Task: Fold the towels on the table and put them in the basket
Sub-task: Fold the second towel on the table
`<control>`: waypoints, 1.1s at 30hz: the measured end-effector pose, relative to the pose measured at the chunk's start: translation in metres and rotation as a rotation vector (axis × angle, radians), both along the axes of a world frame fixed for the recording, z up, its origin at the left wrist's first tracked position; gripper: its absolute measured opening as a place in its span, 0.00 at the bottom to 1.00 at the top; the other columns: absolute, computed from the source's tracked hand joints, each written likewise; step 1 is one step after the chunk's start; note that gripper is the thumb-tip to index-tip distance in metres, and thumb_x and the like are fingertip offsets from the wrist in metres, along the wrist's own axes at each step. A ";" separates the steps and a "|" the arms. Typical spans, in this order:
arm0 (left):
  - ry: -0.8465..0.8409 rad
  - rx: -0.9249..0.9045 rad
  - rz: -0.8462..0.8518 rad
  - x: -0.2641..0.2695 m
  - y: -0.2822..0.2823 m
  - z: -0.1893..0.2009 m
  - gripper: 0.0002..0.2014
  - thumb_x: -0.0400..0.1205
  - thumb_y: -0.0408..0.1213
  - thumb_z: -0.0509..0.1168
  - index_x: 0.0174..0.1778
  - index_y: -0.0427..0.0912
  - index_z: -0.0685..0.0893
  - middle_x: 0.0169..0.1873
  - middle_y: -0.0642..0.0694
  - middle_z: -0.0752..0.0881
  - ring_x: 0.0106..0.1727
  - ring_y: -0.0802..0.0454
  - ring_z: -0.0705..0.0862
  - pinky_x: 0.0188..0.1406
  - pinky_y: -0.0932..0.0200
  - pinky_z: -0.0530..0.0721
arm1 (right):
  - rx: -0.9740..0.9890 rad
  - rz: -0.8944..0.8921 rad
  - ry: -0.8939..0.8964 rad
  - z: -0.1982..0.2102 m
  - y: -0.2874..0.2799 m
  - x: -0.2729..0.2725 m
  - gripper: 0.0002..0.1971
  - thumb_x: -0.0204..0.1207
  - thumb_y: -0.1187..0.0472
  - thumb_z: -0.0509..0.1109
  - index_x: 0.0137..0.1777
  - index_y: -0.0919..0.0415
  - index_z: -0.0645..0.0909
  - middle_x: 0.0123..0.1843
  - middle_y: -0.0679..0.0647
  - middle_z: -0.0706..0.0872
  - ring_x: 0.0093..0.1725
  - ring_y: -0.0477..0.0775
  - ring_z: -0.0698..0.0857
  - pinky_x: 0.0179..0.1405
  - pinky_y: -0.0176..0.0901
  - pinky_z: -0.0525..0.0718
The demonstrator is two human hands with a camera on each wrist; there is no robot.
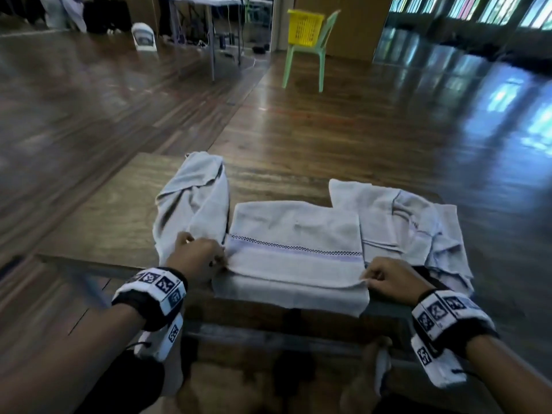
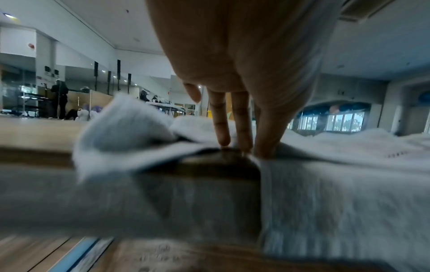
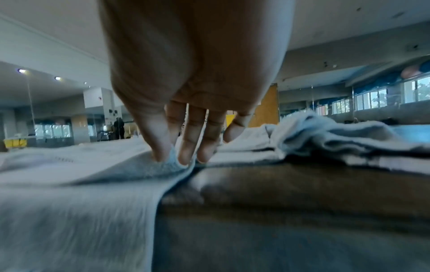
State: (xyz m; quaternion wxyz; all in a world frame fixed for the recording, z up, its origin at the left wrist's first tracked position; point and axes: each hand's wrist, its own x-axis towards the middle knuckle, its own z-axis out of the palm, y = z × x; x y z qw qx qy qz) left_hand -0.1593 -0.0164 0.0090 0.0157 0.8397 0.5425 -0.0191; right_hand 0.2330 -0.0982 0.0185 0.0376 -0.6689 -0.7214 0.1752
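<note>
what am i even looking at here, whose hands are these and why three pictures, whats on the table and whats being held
No machine here: the grips are a person's two bare hands, with marker-covered bands and a small camera on each wrist. The big picture comes from a camera on the person's head, looking down. The other two look along each hand from the wrist, so fingers fill them.

On the wooden table lie three pale towels: a crumpled towel on the left, a rumpled towel on the right, and a striped towel between them, partly folded, its near edge hanging over the table's front.

The left grip pinches the striped towel's left edge and the right grip pinches its right edge. Far behind, a yellow basket sits on a green chair.
</note>
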 end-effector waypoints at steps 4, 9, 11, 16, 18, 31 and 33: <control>-0.069 0.061 0.035 0.006 0.004 -0.011 0.09 0.79 0.44 0.59 0.47 0.55 0.85 0.51 0.55 0.83 0.59 0.53 0.80 0.53 0.49 0.55 | 0.151 -0.026 -0.112 -0.021 0.004 -0.002 0.04 0.73 0.55 0.72 0.39 0.50 0.87 0.44 0.42 0.84 0.49 0.49 0.84 0.51 0.49 0.76; -0.064 0.118 0.077 0.024 0.027 -0.009 0.10 0.76 0.38 0.61 0.42 0.55 0.86 0.46 0.53 0.85 0.53 0.49 0.81 0.54 0.48 0.58 | 0.316 -0.092 -0.154 -0.026 0.027 -0.002 0.03 0.70 0.59 0.74 0.37 0.51 0.89 0.46 0.45 0.90 0.50 0.52 0.86 0.53 0.51 0.80; -0.066 0.130 0.094 0.031 0.036 -0.008 0.10 0.73 0.34 0.62 0.39 0.53 0.87 0.44 0.53 0.85 0.53 0.49 0.82 0.55 0.48 0.60 | 0.300 -0.114 -0.194 -0.025 0.037 -0.001 0.05 0.72 0.58 0.72 0.41 0.49 0.90 0.50 0.45 0.89 0.53 0.52 0.85 0.55 0.52 0.77; -0.047 0.125 0.110 0.039 0.049 -0.008 0.10 0.72 0.33 0.63 0.40 0.51 0.87 0.46 0.51 0.86 0.53 0.47 0.82 0.56 0.48 0.59 | 0.238 -0.155 -0.253 -0.018 0.051 0.001 0.07 0.76 0.55 0.68 0.46 0.47 0.89 0.55 0.45 0.87 0.56 0.52 0.82 0.57 0.53 0.69; -0.072 0.092 0.094 0.036 0.048 -0.006 0.12 0.76 0.35 0.61 0.45 0.54 0.88 0.48 0.54 0.86 0.56 0.50 0.81 0.55 0.49 0.56 | 0.223 -0.148 -0.245 -0.015 0.048 0.002 0.07 0.76 0.53 0.68 0.46 0.46 0.88 0.55 0.44 0.87 0.56 0.51 0.82 0.57 0.53 0.69; -0.314 0.148 0.007 -0.004 0.005 0.018 0.03 0.76 0.43 0.71 0.42 0.56 0.89 0.45 0.57 0.90 0.51 0.51 0.85 0.55 0.50 0.66 | 0.441 -0.074 0.310 0.001 -0.004 0.012 0.08 0.68 0.69 0.76 0.42 0.56 0.87 0.40 0.45 0.85 0.43 0.45 0.85 0.45 0.26 0.81; -0.245 0.111 -0.018 -0.007 -0.001 0.013 0.04 0.78 0.46 0.69 0.45 0.58 0.89 0.48 0.59 0.89 0.53 0.54 0.84 0.55 0.52 0.66 | 0.375 -0.046 0.272 -0.002 -0.009 0.010 0.07 0.68 0.69 0.77 0.41 0.56 0.87 0.40 0.48 0.86 0.42 0.45 0.85 0.45 0.27 0.81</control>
